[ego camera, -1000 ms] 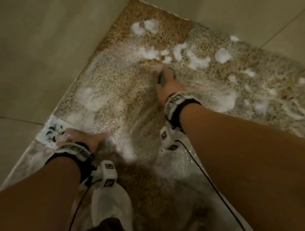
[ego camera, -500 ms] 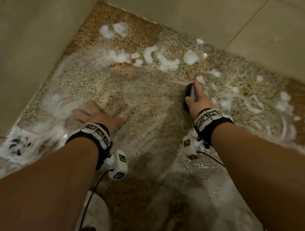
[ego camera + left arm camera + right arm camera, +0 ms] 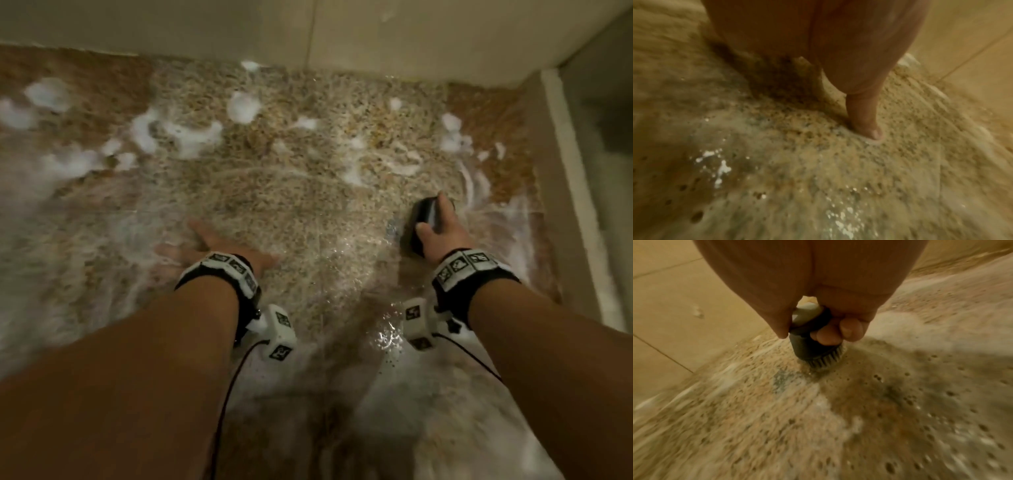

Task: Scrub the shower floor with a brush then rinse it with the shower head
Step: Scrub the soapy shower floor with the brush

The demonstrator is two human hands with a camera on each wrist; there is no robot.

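The speckled shower floor [image 3: 301, 192] is wet, with white foam clumps [image 3: 241, 106] mostly toward the back wall. My right hand [image 3: 442, 226] grips a dark scrub brush [image 3: 423, 222] at the right side of the floor. In the right wrist view, the brush [image 3: 809, 344] stands with its bristles [image 3: 824, 361] pressed on the floor, fingers [image 3: 835, 332] curled round its body. My left hand [image 3: 219, 245] lies flat on the wet floor at the centre left. Its fingers [image 3: 869, 123] are straight against the tile in the left wrist view. No shower head is in view.
A beige tiled wall [image 3: 376, 31] runs along the back. A raised light curb [image 3: 568, 192] bounds the floor on the right. Water glints on the tiles [image 3: 387, 337] between my forearms.
The view has swung right, away from the left corner and the drain. My right hand has carried the brush right, toward the curb. My left hand has shifted right along the floor, still flat.
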